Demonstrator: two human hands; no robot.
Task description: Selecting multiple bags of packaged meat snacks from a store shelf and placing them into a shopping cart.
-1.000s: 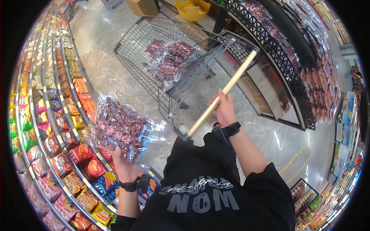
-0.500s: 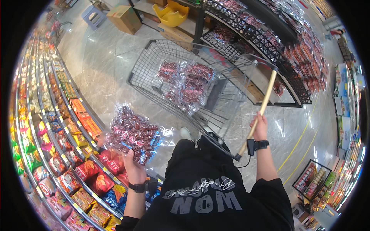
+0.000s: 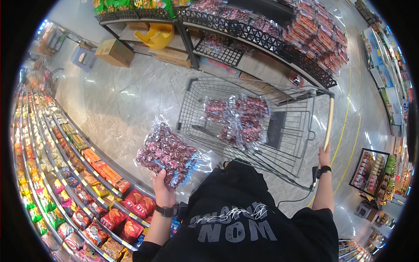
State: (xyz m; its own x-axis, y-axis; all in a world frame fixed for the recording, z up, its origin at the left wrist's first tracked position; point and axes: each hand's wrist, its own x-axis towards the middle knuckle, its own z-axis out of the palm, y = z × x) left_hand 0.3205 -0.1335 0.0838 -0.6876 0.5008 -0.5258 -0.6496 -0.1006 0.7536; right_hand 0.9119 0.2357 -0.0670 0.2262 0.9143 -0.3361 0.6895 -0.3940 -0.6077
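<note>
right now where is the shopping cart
In the head view, the cart stands right of centre, right of the held bag and beside the black shelf.

Left grip [image 3: 165,190], partly hidden behind the clear bag of dark-red pieces [image 3: 169,153]; snack packets [image 3: 29,201], cut off at the left edge; racked goods [image 3: 367,172] at right, too small to identify.

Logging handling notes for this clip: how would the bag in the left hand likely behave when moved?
The clear bag probably flexes: its thin film is wrinkled around small dark-red pieces. That shiny surface may slip in the left hand. Mostly full, it could feel fairly heavy.
</note>
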